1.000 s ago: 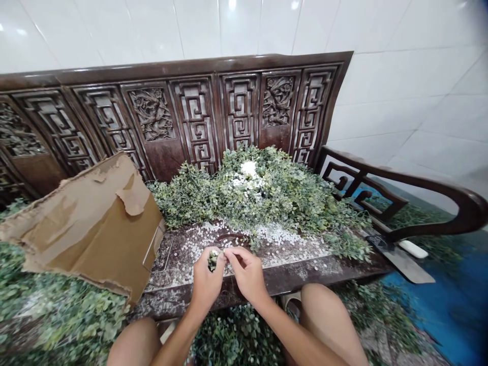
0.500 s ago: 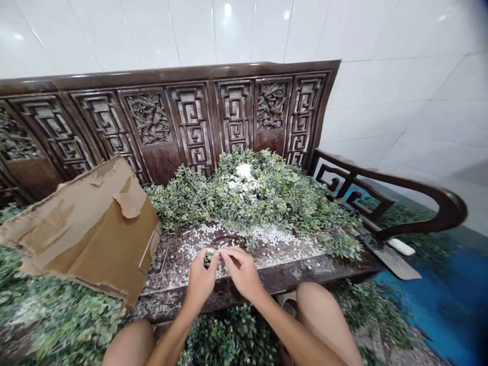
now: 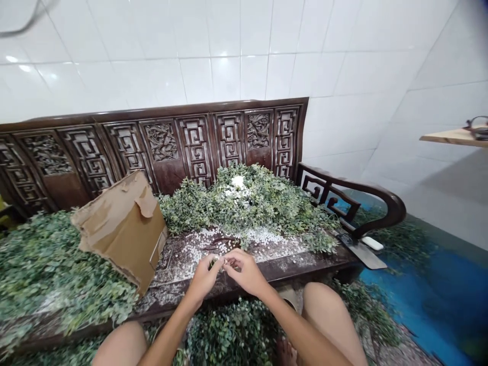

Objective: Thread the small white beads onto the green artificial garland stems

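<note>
Over the front edge of the wooden bench (image 3: pixel 293 268), my left hand (image 3: pixel 205 278) is closed around a small green leafy sprig (image 3: pixel 214 262), mostly hidden by the fingers. My right hand (image 3: pixel 246 272) meets it fingertip to fingertip in a pinch, at something small and pale that I cannot make out. Just beyond the hands, many small white discs (image 3: pixel 263 235) lie scattered over the seat. Behind them rises a heap of artificial leafy sprigs (image 3: pixel 267 198), with a white clump (image 3: pixel 238 181) on it.
A torn cardboard piece (image 3: pixel 125 234) leans on the seat at left, beside a bent wire (image 3: pixel 157 249) and more greenery (image 3: pixel 68 274). At right are the curved armrest (image 3: pixel 396 206), a flat grey plate (image 3: pixel 364 254) and a white oblong object (image 3: pixel 372 243). Greenery (image 3: pixel 232 330) also lies between my knees.
The view has tilted up and widened to the right, bringing a wall shelf into sight. Both hands stay together at the sprig, with the right fingers slightly shifted.
</note>
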Motion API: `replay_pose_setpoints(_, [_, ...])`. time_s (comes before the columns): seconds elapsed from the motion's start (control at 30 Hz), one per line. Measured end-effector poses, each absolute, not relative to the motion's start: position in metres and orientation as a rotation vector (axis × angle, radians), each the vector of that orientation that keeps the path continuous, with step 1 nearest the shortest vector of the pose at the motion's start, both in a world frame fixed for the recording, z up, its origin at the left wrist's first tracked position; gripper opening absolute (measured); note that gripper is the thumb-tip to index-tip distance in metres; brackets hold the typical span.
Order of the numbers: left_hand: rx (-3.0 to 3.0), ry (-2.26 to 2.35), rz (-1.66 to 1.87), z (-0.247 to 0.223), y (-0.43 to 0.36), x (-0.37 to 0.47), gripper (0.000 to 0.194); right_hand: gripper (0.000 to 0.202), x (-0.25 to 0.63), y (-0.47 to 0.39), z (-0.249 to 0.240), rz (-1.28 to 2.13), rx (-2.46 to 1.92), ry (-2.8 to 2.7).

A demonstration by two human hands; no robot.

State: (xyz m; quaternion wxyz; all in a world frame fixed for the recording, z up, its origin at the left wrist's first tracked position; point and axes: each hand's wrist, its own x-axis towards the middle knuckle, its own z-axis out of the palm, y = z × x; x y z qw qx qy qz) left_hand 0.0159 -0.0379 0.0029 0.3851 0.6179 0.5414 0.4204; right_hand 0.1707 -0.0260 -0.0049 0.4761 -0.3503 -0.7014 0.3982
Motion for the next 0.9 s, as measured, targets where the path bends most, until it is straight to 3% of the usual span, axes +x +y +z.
replay_pose_setpoints(0.13, [1.621,1.457,1.031,0.024,-0.060,0.017,0.030,0.010,0.175,-0.038,-0.002,0.953,-0.865,-1.685])
replay_pose_setpoints(0.27, [1.926,1.395,1.042,0.050,-0.061,0.007,0.020,0.017,0.184,-0.039,-0.005,1.071,-0.877,-1.619])
replay_pose_setpoints(0.5, [1.906,1.447,0.872,0.069,-0.033,-0.020,0.015,0.021,0.191,-0.023,0.012,1.055,-0.936,-1.657])
replay_pose_setpoints(0.73, [1.904,1.361,0.707,0.069,-0.032,-0.023,0.018,0.011,0.187,-0.017,0.073,0.596,-0.890,-2.151])
replay_pose_setpoints(0.9, [1.846,1.346,0.612,0.063,-0.031,-0.019,0.027,0.014,0.184,-0.015,0.081,0.461,-0.921,-2.358])
